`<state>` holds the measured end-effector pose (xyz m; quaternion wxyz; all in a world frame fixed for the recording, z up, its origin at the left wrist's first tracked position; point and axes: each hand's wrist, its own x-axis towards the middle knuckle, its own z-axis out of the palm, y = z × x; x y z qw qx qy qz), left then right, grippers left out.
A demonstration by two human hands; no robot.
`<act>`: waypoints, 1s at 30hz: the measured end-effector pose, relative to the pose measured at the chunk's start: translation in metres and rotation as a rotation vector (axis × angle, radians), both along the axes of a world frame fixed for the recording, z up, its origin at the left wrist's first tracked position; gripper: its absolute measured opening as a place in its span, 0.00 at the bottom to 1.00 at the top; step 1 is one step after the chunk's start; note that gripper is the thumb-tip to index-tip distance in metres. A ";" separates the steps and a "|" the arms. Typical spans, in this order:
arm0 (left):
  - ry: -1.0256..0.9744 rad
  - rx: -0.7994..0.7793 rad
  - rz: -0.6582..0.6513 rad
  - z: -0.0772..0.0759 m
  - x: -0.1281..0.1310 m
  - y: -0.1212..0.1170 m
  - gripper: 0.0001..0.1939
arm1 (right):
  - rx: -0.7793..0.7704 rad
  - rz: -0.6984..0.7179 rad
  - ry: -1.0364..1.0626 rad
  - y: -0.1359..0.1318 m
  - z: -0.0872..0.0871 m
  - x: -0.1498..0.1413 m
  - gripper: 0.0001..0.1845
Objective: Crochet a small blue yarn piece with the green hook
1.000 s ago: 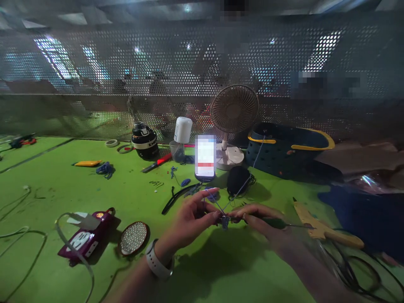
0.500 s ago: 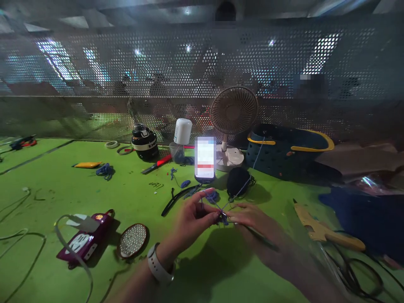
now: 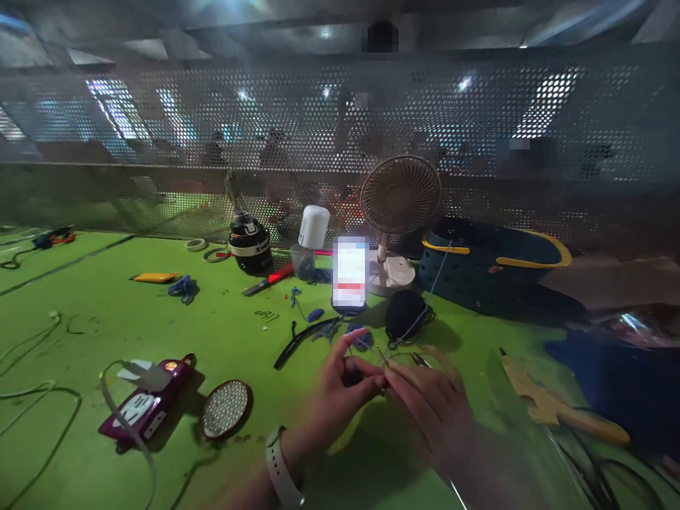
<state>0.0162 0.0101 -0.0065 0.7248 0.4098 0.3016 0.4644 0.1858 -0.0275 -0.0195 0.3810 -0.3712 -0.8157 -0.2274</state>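
My left hand (image 3: 340, 397) is closed in a pinch, its index finger raised with blue yarn (image 3: 359, 336) running over it. The small piece of yarn work between thumb and fingers is mostly covered now. Against it, my right hand (image 3: 433, 407) grips a thin crochet hook (image 3: 381, 353), whose tip points up and left; the hand hides the handle. Just beyond the hands lie a dark ball of yarn (image 3: 406, 316) and a small blue crocheted piece (image 3: 360, 336). A lit phone (image 3: 350, 273) stands upright behind them.
A fan (image 3: 401, 195) and a dark blue basket (image 3: 478, 273) with yellow handles stand at the back. Left are a purple power strip (image 3: 154, 404) and a round studded disc (image 3: 227, 409). A yellow glue gun (image 3: 557, 404) lies right. A black bottle (image 3: 251, 244) stands back left.
My right hand has turned and its fingers have closed in toward the left, covering the yarn work. The hook's tip now points upward. The view has shifted slightly.
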 end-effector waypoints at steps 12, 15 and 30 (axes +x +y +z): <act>-0.054 -0.073 -0.123 0.003 -0.018 0.014 0.41 | -0.157 0.186 0.309 0.015 -0.005 0.022 0.11; -0.055 -0.054 -0.122 0.008 -0.021 0.016 0.39 | -0.251 0.270 0.306 0.025 -0.002 0.029 0.09; 0.039 0.048 -0.102 0.012 -0.016 0.009 0.34 | -0.955 0.113 1.186 0.006 0.002 0.019 0.12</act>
